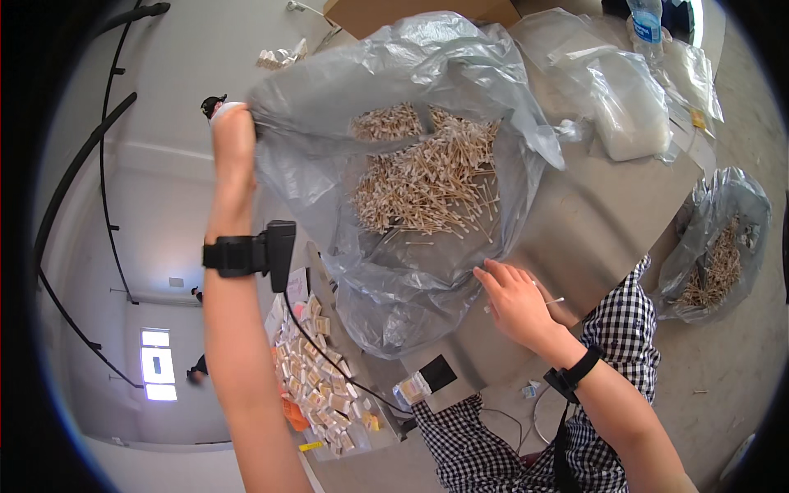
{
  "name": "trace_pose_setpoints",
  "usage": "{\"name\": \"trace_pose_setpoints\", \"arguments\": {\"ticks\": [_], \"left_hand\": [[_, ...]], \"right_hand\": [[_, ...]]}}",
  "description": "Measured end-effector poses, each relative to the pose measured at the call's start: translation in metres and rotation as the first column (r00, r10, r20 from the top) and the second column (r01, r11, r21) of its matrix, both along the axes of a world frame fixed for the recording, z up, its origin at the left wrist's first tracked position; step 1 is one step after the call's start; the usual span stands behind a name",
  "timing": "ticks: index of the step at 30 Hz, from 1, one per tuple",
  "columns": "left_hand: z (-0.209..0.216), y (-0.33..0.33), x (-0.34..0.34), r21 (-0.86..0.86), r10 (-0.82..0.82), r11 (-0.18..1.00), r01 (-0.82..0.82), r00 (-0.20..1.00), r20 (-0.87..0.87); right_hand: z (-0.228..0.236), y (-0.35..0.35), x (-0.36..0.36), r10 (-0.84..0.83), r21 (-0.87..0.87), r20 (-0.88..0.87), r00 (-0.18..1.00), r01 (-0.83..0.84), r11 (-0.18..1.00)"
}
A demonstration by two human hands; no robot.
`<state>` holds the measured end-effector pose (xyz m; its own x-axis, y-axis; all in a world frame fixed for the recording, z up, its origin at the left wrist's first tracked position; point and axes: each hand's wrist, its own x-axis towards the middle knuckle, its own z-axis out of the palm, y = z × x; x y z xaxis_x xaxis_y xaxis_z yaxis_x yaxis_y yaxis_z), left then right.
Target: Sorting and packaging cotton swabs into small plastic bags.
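Observation:
A large clear plastic bag point(386, 296) lies spread on the metal table, its mouth open. Inside it is a heap of cotton swabs point(419, 181) with pale sticks. My left hand point(234, 135), raised at the far left, is closed on the bag's edge and pulls the plastic taut; its fingertips are mostly hidden. On the table by the bag's near right edge, my right hand point(518, 300) lies flat with fingers stretched out, touching or close to the plastic. A loose swab point(555, 301) shows beside that hand; whether the hand touches it I cannot tell.
Many small packs point(316, 370) cover a surface at the lower left. Clear plastic bags point(629, 115) and a water bottle point(646, 29) stand at the back right of the metal table point(612, 197). Another bag of swabs point(715, 263) is on the floor, right. A cable hangs from my left wrist.

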<state>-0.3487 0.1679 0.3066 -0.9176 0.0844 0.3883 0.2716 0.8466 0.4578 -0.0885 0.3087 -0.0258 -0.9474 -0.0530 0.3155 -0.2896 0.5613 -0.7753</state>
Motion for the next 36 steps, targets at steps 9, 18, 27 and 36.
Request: {"name": "trace_pose_setpoints", "arguments": {"ticks": [9,18,27,36], "left_hand": [[0.082,0.071,0.192,0.086,-0.189,0.976,0.201,0.973,-0.129],[0.028,0.048,0.24,0.038,-0.353,0.928,0.371,0.84,0.412],[-0.08,0.039,0.255,0.002,-0.448,0.812,0.583,0.622,0.642],[-0.146,-0.022,0.158,0.337,-0.432,0.876,0.345,0.251,0.866]], "right_hand": [[-0.017,-0.004,0.004,-0.006,-0.015,0.008,1.0,0.006,1.0],[0.011,0.031,-0.011,0.358,-0.848,0.243,0.902,0.018,0.529],[0.088,0.065,-0.029,0.144,-0.939,-0.224,0.964,-0.253,0.233],[0.111,0.069,-0.105,0.422,-0.891,-0.452,0.786,-0.413,-0.187]]}}
